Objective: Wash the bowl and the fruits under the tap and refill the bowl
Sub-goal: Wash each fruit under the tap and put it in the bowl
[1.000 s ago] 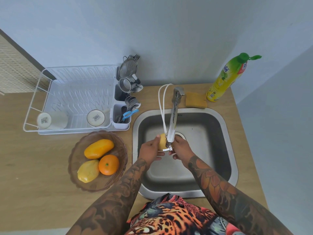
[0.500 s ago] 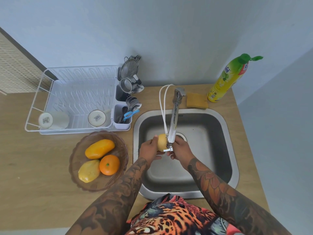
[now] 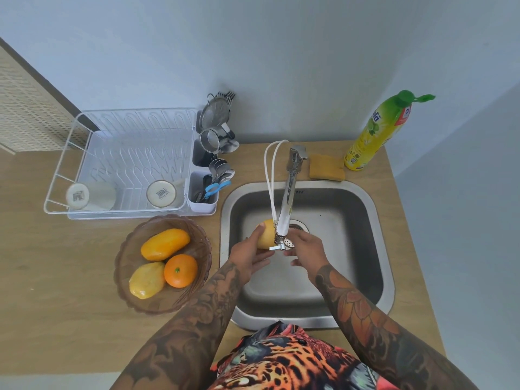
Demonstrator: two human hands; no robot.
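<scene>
A round yellow fruit [image 3: 266, 233] sits in the left hand [image 3: 250, 256] under the chrome tap [image 3: 285, 209], above the steel sink [image 3: 374, 249]. The right hand [image 3: 305, 249] hangs loosely open beside the spout, seemingly empty. The brown glass bowl [image 3: 123, 266] on the wooden table [image 3: 56, 291] contains three fruits.

- Soft, even daylight; shadows faint.
- Pale glare on the tap [image 3: 285, 209] and sink [image 3: 374, 209] rim.
- Wide-angle bending from nine to three o'clock edges; focus fairly sharp.
</scene>
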